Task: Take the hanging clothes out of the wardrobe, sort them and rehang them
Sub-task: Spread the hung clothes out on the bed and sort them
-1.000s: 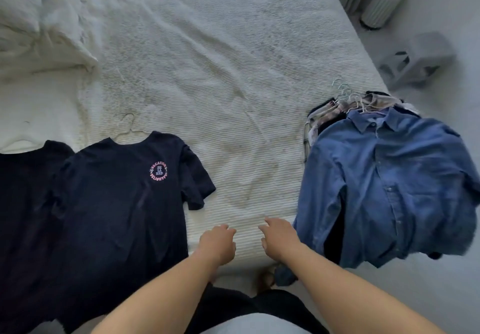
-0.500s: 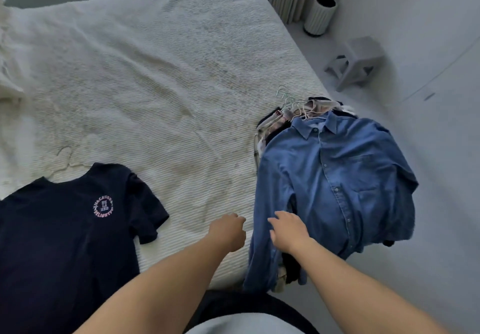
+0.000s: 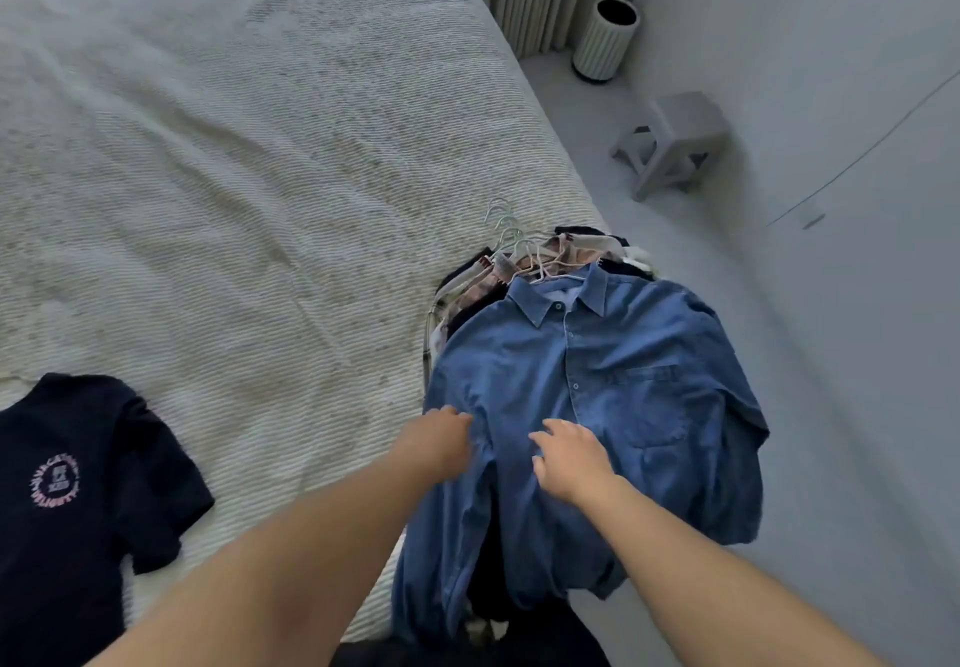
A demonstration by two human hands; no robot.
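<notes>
- The left hand point(image 3: 441, 445) and right hand point(image 3: 569, 461) reach over the denim shirt point(image 3: 597, 391), fingers loosely curled, holding nothing; whether they touch the cloth is hard to tell.
- The shirt tops a pile of hung clothes point(image 3: 498, 277) at the bed's point(image 3: 260, 173) right edge, partly overhanging.
- Best lifted by its hanger point(image 3: 524, 256), freeing the hook first.
- A navy T-shirt point(image 3: 78, 484) lies at the bed's near left edge.

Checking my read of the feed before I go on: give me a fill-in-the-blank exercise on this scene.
1. The top garment of the pile is a blue ____ shirt.
2. Both hands, left hand and right hand, are over the ____ shirt.
3. The dark t-shirt lies on the ____.
4. The stool stands on the ____.

Missing: denim; denim; bed; floor
</notes>
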